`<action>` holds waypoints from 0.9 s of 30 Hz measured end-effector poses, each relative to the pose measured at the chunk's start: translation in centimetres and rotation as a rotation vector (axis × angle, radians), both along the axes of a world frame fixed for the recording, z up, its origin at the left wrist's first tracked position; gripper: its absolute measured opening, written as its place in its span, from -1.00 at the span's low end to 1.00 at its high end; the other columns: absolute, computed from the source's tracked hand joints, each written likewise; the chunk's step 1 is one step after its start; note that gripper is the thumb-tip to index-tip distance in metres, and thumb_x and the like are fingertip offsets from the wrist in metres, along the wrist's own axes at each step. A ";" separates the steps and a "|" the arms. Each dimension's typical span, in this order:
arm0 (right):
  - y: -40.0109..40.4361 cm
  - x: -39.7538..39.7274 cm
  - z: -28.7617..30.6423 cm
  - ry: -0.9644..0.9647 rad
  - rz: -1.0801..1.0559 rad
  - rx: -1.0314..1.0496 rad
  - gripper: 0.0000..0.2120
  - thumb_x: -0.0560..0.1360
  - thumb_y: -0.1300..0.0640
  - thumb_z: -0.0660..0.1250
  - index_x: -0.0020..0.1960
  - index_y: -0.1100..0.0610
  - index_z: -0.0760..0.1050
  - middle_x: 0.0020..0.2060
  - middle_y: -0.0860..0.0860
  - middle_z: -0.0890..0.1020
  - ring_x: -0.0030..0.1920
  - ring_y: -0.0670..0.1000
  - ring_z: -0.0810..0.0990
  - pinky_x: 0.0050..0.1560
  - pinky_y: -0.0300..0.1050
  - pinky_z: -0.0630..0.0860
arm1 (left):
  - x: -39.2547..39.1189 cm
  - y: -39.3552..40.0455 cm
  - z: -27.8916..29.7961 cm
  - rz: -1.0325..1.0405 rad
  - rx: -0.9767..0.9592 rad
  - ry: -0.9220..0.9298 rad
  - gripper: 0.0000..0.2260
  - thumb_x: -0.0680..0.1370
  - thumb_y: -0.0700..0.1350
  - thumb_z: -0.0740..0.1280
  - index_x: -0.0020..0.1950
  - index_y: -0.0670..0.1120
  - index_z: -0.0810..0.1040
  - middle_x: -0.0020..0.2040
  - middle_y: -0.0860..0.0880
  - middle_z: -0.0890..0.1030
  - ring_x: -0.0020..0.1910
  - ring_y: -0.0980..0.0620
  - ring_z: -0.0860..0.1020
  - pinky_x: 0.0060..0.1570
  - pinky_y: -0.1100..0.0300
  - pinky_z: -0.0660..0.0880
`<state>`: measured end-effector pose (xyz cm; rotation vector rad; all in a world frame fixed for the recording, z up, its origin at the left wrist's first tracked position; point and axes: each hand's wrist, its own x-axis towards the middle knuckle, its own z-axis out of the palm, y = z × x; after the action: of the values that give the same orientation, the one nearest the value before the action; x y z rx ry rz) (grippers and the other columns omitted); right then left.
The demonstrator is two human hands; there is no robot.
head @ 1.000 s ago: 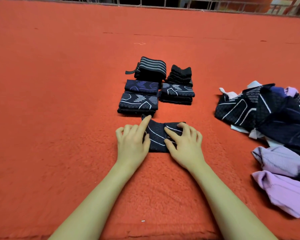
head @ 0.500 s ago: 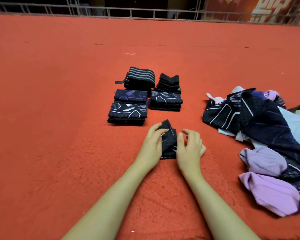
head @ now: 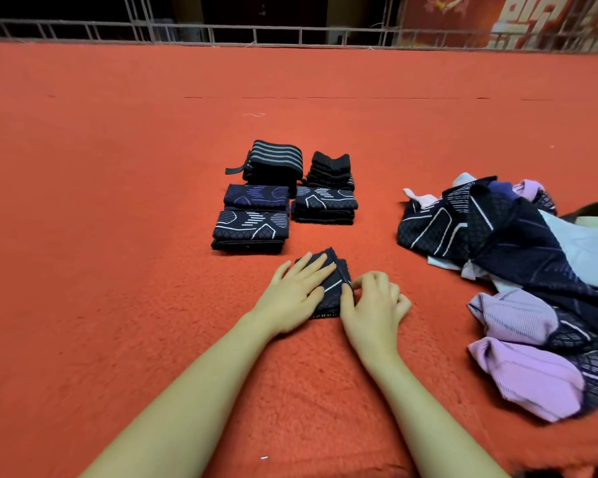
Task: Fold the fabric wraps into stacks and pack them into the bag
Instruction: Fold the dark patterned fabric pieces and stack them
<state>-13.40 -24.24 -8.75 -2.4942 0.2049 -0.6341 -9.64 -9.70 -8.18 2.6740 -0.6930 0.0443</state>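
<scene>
A folded dark wrap (head: 332, 288) is pressed flat on the red carpet (head: 118, 270) by the left hand (head: 296, 294), fingers straight; its right edge is pinched by the right hand (head: 373, 308). Folded stacks (head: 283, 198) lie just beyond; unfolded wraps (head: 518, 270) are heaped to the right.

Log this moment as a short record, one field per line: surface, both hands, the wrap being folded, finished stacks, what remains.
surface: red carpet
left hand: flat, pressing on the folded wrap
right hand: fingers curled, pinching the wrap's right edge
finished stacks: five dark piles beyond the hands
unfolded pile: dark and lilac wraps at right
bag: not in view
</scene>
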 end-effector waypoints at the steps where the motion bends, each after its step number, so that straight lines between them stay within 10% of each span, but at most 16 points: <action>1: 0.0 -0.1 0.0 -0.023 0.009 0.005 -0.92 0.50 0.10 0.30 -0.13 0.10 0.48 -0.04 -0.03 0.49 0.04 0.06 0.42 0.08 -0.08 0.08 | -0.2 0.0 0.0 0.004 -0.017 -0.021 -0.57 0.66 -0.03 0.03 0.53 0.14 0.11 0.56 0.14 0.01 0.53 0.15 -0.10 0.43 0.16 -0.21; 16: -0.2 -0.1 -0.5 0.191 0.009 -0.088 -0.65 0.56 -0.11 0.17 0.16 0.14 0.46 0.38 0.07 0.32 0.36 0.10 0.21 0.29 0.01 0.01 | 0.3 0.0 1.3 -0.031 0.107 0.035 -0.57 0.66 -0.01 0.05 0.54 0.15 0.09 0.56 0.13 0.05 0.53 0.12 -0.01 0.45 0.08 -0.09; 27: -1.1 2.4 2.8 -0.327 0.247 0.122 -0.87 0.40 0.09 0.35 -0.09 0.12 0.54 0.22 0.07 0.49 0.24 -0.06 0.37 0.11 -0.22 0.09 | 3.9 1.0 5.8 -0.043 0.144 -0.423 -0.61 0.63 0.06 0.07 0.45 0.06 0.35 0.50 -0.01 0.25 0.31 -0.13 0.31 0.26 -0.05 0.22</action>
<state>-10.99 -25.29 -5.99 -2.2131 -0.1797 -0.8811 -5.75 -8.71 -2.37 2.8129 -0.9092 0.5830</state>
